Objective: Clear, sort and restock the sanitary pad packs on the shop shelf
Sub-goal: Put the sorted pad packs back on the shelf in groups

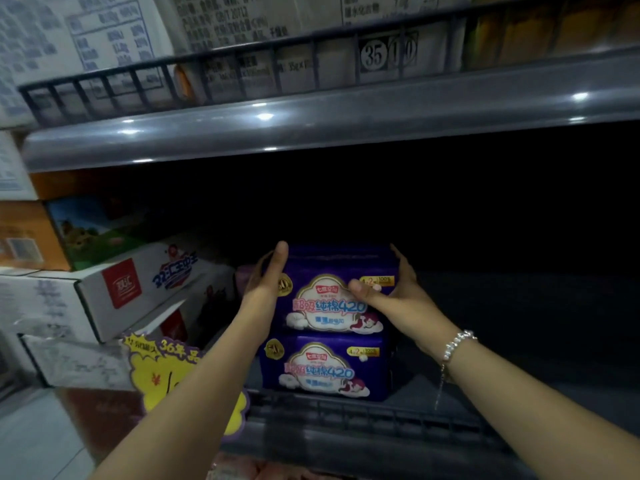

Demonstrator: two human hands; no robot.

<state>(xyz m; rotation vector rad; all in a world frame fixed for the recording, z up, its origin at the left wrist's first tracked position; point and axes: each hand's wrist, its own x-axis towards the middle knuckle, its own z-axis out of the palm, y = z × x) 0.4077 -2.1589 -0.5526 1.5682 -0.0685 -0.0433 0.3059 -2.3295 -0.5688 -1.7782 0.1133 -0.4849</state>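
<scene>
Two purple sanitary pad packs are stacked on the dark lower shelf (346, 415). The upper pack (325, 299) sits squarely on the lower pack (322, 370). My left hand (266, 275) lies flat against the upper pack's left side, fingers straight and pointing into the shelf. My right hand (394, 292) is on its right side, fingers straight along that side and thumb across the front face. The hands clasp the pack between them. A beaded bracelet is on my right wrist.
The shelf to the right of the stack is dark. White cartons (138, 285) are piled at the left, with a yellow promo tag (162, 368) below them. A low rail fronts the shelf. The upper shelf (311, 123) holds boxes behind a rail.
</scene>
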